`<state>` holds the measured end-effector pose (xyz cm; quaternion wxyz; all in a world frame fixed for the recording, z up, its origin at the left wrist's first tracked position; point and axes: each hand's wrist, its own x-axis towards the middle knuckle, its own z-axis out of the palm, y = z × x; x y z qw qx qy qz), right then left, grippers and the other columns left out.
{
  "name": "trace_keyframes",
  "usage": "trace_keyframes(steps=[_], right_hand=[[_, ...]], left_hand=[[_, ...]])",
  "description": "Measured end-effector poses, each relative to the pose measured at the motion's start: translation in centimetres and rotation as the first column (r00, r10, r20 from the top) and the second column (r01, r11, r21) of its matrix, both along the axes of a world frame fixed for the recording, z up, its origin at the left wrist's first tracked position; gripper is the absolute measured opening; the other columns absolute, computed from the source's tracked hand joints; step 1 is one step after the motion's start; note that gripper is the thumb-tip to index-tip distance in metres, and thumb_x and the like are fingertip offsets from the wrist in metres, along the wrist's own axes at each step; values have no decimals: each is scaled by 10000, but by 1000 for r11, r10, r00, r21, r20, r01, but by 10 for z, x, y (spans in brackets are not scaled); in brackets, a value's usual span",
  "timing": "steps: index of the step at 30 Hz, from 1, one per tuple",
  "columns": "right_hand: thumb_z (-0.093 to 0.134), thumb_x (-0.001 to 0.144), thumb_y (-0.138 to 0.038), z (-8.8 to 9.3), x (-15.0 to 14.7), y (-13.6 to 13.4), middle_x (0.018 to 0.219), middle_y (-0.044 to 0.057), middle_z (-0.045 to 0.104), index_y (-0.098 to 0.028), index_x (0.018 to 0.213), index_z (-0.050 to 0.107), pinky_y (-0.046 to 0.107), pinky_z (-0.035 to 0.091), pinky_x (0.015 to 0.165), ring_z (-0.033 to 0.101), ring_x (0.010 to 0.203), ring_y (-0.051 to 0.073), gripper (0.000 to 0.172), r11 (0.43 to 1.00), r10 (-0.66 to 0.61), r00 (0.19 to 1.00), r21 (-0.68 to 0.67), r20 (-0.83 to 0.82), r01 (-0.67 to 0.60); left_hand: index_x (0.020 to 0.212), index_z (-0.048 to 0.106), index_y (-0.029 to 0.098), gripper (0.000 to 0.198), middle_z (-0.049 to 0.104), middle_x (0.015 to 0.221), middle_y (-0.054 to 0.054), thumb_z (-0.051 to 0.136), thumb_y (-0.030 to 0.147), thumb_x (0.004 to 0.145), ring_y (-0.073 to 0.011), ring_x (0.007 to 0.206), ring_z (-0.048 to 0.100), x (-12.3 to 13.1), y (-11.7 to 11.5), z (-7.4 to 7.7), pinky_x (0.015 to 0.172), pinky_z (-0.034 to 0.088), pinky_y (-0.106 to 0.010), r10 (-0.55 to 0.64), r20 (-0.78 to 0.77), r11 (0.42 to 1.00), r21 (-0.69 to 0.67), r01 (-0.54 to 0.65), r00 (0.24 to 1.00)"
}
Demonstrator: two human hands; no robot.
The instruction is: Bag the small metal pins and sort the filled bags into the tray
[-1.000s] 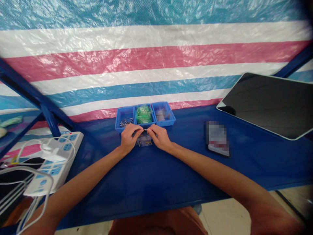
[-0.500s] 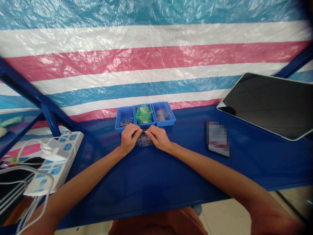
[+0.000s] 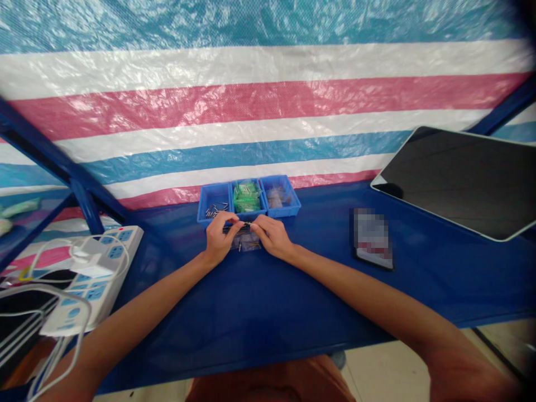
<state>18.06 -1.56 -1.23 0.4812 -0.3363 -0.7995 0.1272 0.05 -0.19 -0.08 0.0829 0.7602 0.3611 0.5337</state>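
Observation:
My left hand (image 3: 218,241) and my right hand (image 3: 273,237) meet over the table, fingertips pinched close together. Between them shows a small thin metal piece (image 3: 247,224), pinched from both sides; its exact kind is too small to tell. Just below the fingers, a clear plastic bag (image 3: 250,243) lies on the table with small metal pieces in or on it. Right behind the hands are three joined blue bins: the left bin (image 3: 201,201) has loose metal pins (image 3: 215,210), the middle one green packets (image 3: 247,196), the right one clear plastic bags (image 3: 277,196).
A white power strip (image 3: 119,251) with cables lies at the left by the blue frame (image 3: 84,206). To the right are a phone-like object (image 3: 372,240), pixelated, and a large dark screen (image 3: 464,178). Striped plastic sheeting (image 3: 268,100) hangs behind the blue table (image 3: 251,312).
The fingers of both hands have shifted slightly around the small metal piece, and the left index finger is raised a little. Bins and bag are where they were.

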Motion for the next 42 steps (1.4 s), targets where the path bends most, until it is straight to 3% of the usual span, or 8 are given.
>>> trace_keyframes(steps=[8,11,19,25,33,37,42], right_hand=[[434,942,-312,1,-1,-1,872,54,634,-177,1010,585,267,462,725,587,778,154,213,999,-18,999,-41,-41,16],[460,930,-319,0,-1,-2,841,44,635,-186,1083,555,268,472,690,591,718,150,224,996,-48,996,-74,-71,43],[425,944,-315,4,0,-4,845,56,634,-177,945,587,272,461,708,586,753,158,213,998,-47,997,-43,-59,44],[392,955,-325,4,0,-2,721,39,574,-182,786,579,273,431,664,540,691,153,290,1000,-17,1000,-18,-20,17],[357,967,-344,1,1,-1,658,26,517,-184,704,549,268,400,620,489,627,141,363,999,-39,999,-18,19,39],[355,968,-335,1,1,-1,662,28,538,-181,719,560,264,410,634,511,639,141,357,999,-31,999,-22,30,31],[409,949,-337,3,0,-2,829,44,626,-177,958,585,257,444,690,575,720,146,238,998,-41,999,-55,-31,39]], left_hand=[[793,581,166,144,605,750,-13,584,296,853,-128,717,572,-1,1,-1,721,454,-264,-6,-3,1000,4,6,1000],[785,583,167,151,601,744,-15,568,295,864,-128,714,567,-2,0,0,716,449,-265,-15,-23,1000,5,15,1000],[774,589,162,179,603,729,-19,540,297,879,-126,695,565,-2,-1,0,692,443,-260,-30,-47,1000,3,30,998],[756,587,160,222,596,720,-21,495,302,900,-124,689,557,-3,-2,1,687,442,-260,-60,-57,998,-39,58,997],[788,605,166,162,618,732,-19,580,312,853,-126,686,567,1,-4,6,687,454,-261,-65,-48,998,-24,64,997],[790,610,163,156,622,735,-24,561,291,865,-127,692,570,1,-4,5,694,456,-266,-79,-57,997,-14,78,995],[780,612,160,147,613,735,-25,552,258,871,-124,698,575,0,-3,2,695,460,-264,-95,-38,995,6,96,995]])
